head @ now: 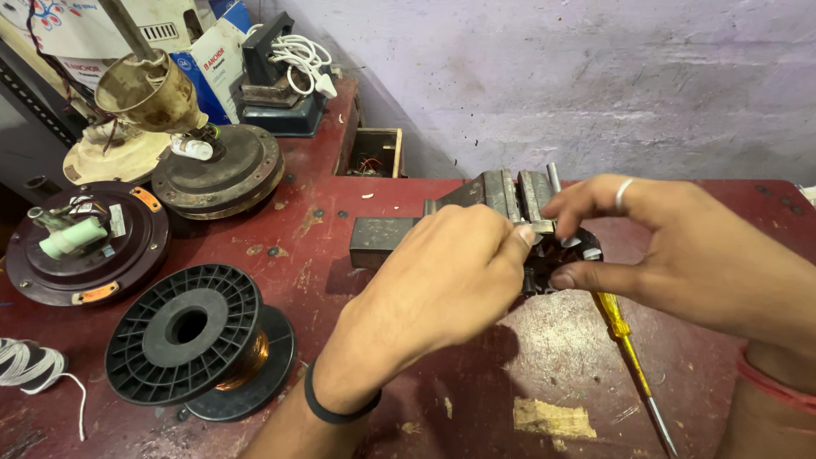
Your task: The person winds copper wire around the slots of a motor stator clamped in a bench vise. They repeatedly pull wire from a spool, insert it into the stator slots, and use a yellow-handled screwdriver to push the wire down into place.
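A grey metal bench vise (501, 197) sits at the middle of the dark red workbench (697, 357). A small dark round slotted part (568, 253) is at the vise jaws. My left hand (442, 280), with a black band on the wrist, pinches at the top of that part with thumb and forefinger. My right hand (680, 246), wearing a ring, holds the same part between thumb below and fingers above. What the fingertips grip exactly is hidden by the hands.
A yellow-handled screwdriver (625, 340) lies under my right hand. A black spool of copper wire (200, 344) stands front left. Two dark fan motor housings (85, 242) (217, 170), a rusty cup-shaped part (149, 89) and a white cord (302, 59) fill the back left. A small wooden box (371, 153) sits by the wall.
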